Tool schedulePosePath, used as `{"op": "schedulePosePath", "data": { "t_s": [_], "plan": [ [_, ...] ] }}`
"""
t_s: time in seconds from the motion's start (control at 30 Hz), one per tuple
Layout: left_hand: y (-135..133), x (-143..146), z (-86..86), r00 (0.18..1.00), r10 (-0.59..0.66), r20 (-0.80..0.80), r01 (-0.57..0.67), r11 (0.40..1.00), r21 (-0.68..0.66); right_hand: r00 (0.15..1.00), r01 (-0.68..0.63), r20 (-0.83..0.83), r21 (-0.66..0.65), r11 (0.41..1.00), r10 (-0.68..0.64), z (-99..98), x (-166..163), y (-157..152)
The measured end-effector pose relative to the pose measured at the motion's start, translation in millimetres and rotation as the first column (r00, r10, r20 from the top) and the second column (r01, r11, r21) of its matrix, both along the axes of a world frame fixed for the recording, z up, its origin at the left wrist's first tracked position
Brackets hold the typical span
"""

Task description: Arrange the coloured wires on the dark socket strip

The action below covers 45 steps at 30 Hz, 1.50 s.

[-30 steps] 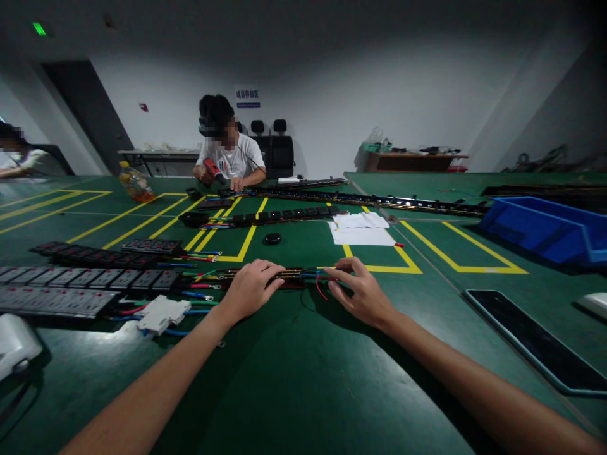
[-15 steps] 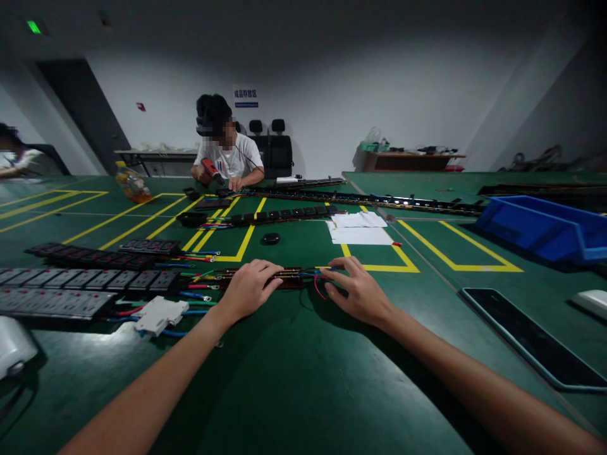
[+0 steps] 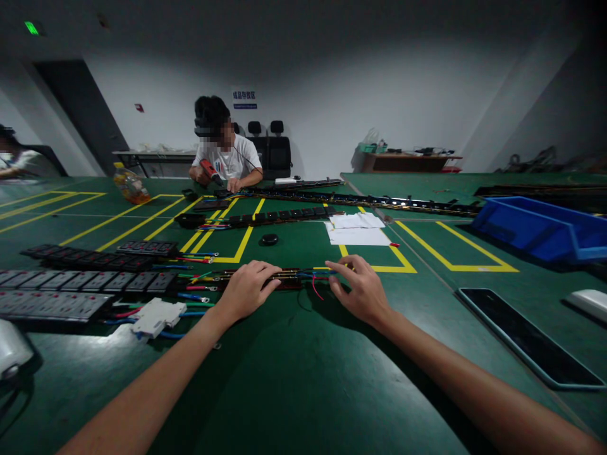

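Observation:
A dark strip with brass rails (image 3: 288,277) lies across the green table (image 3: 303,379) in front of me, with red, blue and green wires (image 3: 313,283) at its right end. My left hand (image 3: 246,290) lies palm down on the strip's left part, fingers spread over it. My right hand (image 3: 361,288) hovers at the strip's right end, fingers curled over the wires and touching them. What its fingertips pinch is hidden.
Rows of black socket modules (image 3: 71,284) and a white part (image 3: 156,315) with coloured wires lie at the left. A black puck (image 3: 269,239) and white papers (image 3: 358,230) sit beyond the strip. A blue bin (image 3: 545,227) and dark panel (image 3: 526,338) are right. A person (image 3: 222,155) with a red tool works opposite.
My right hand has slid slightly left and nearer along the wires at the strip's end. My left hand stays on the strip. The view has shifted a little.

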<state>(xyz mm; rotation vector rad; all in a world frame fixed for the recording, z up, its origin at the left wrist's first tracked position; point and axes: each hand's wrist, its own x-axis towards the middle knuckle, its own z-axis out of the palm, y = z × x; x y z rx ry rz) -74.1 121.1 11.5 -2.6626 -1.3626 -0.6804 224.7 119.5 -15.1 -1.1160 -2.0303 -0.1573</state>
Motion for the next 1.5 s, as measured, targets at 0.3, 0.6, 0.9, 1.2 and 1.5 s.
{"op": "schedulePosePath", "data": {
  "t_s": [0.3,0.6,0.9,1.2,1.5],
  "plan": [
    [0.1,-1.1,-0.2,1.000,0.005,-0.010,-0.005,1.000,-0.012,0.959,0.143,-0.201,-0.266,0.953,-0.200,-8.4,10.6,20.3],
    [0.8,-1.2,-0.9,1.000,0.006,-0.022,-0.006,1.000,-0.006,0.936,-0.044,-0.350,-0.195,0.980,-0.028,-0.9,8.3,15.5],
    [1.0,-1.8,-1.8,1.000,0.002,-0.012,-0.001,1.000,0.006,0.942,-0.023,-0.331,-0.245,0.969,-0.061,-3.7,9.8,18.6],
    [0.4,-0.4,-0.2,1.000,0.010,-0.026,-0.010,1.000,-0.008,0.950,-0.039,-0.311,-0.145,0.989,-0.008,-1.8,7.7,15.7],
    [0.1,-0.1,0.5,1.000,0.007,-0.023,-0.007,1.000,-0.013,0.957,-0.028,-0.291,-0.133,0.991,-0.012,-3.3,7.0,15.4]
  ]
}}
